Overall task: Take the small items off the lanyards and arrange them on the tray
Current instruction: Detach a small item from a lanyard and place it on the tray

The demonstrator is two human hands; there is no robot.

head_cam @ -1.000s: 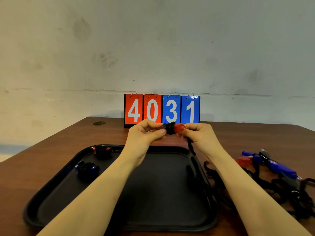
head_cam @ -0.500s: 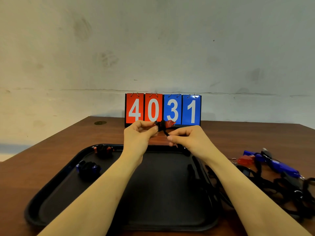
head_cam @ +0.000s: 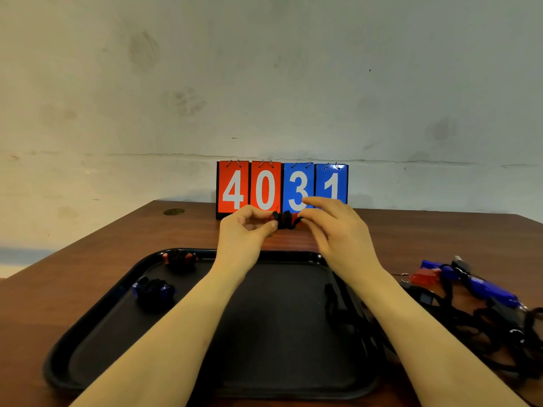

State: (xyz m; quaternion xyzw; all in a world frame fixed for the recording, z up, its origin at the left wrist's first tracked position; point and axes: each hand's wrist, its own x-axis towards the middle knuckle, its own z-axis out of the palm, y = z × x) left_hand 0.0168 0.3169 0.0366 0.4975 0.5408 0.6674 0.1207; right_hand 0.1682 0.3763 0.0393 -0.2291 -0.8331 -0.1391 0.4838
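Head view: red-black item (head_cam: 286, 219) pinched btwn both hands' fingertips (head_cam: 273, 224).

**A bare recording station, not a home or shop**

We take this for a test or data-collection setup rather than a lived-in room. Behind the brown wooden table (head_cam: 88, 277) we see only a plain, scuffed wall (head_cam: 264, 83), stained and cracked, with nothing hung on it. At the table's far edge, centred, stands a flip-number scoreboard (head_cam: 282, 188) reading 4031, two red cards and two blue, the sort of marker used to label a take. Nearer us a black tray (head_cam: 282, 333) sits squarely at the near edge, and a tangle of lanyards (head_cam: 482, 312) lies toward the right edge. We cannot tell more about the building.
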